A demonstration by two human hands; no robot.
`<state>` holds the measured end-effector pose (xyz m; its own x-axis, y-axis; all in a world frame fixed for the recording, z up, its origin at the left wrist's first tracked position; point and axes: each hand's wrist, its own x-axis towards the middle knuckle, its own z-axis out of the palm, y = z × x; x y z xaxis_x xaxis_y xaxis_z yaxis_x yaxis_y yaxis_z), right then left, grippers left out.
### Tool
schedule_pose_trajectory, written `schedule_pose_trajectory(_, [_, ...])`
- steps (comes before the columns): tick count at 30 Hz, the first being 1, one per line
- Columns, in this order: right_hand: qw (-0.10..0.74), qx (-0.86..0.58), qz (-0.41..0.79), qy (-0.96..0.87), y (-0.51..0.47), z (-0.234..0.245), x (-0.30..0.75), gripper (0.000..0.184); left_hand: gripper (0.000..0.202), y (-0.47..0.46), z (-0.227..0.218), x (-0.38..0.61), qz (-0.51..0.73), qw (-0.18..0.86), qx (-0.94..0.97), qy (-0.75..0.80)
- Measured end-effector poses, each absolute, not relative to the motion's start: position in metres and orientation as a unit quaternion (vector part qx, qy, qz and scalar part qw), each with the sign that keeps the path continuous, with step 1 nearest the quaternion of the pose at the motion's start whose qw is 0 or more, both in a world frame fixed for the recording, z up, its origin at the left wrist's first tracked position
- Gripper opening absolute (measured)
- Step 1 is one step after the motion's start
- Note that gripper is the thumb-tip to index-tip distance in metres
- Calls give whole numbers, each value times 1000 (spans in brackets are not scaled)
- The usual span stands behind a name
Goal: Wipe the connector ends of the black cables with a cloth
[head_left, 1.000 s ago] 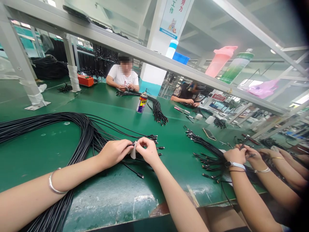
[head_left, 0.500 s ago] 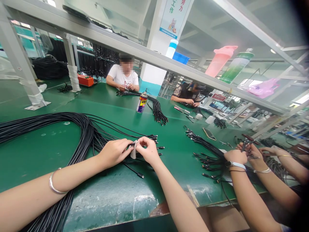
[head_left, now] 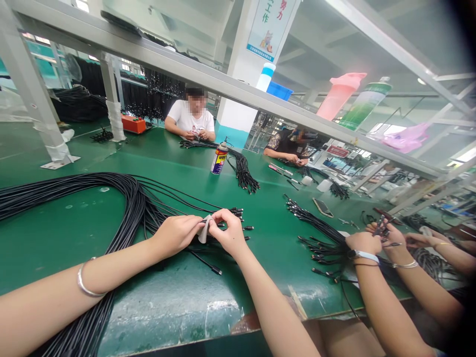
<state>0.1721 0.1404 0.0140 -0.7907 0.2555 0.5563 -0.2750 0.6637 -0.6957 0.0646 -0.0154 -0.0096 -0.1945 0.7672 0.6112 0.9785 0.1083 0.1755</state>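
Note:
My left hand [head_left: 175,231] is closed in a pinch on a black cable, whose end is mostly hidden by the fingers. Thumb and forefinger of my right hand [head_left: 231,232] pinch a small whitish cloth [head_left: 203,234] against the cable end, close to the left fingertips. Beneath and around both hands lies a thick bundle of black cables [head_left: 128,198], curving over the green table [head_left: 171,292]. Several metal-tipped plugs [head_left: 238,212] of that bundle stick out past my right hand. One loose plug [head_left: 215,270] rests nearer the table's front edge.
A spray can [head_left: 219,158] stands beyond my hands, by another cable bundle [head_left: 243,171]. To the right, a co-worker's hands [head_left: 372,240] handle tools beside more cables [head_left: 316,218]. A phone [head_left: 322,207] lies near them. A metal shelf beam [head_left: 167,62] crosses overhead; two people sit opposite.
The whitish cloth has shifted slightly left and hangs at more of a slant. Both my hands stay in nearly the same place, still pinching. The co-worker's hands at right moved slightly.

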Motion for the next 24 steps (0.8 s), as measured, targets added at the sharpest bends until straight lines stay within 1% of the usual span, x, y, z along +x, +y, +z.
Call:
schedule_pose_trajectory(6, [357, 71, 350, -863, 141, 16, 173, 10, 34, -14, -10, 62, -341, 95, -607, -712])
schedule_pose_trajectory(10, [352, 75, 331, -872, 142, 13, 173, 9, 34, -14, -9, 62, -386, 23, -606, -696])
schedule_pose_trajectory(14, [354, 78, 335, -870, 142, 12, 173, 8, 35, -15, -8, 64, -392, 30, -601, -696])
schedule_pose_trajectory(18, [362, 62, 366, -855, 142, 17, 174, 6, 35, -15, -6, 66, -399, 41, -594, -698])
schedule_pose_trajectory(24, [337, 53, 423, -839, 144, 19, 176, 5, 34, -15, -7, 65, -399, 25, -583, -708])
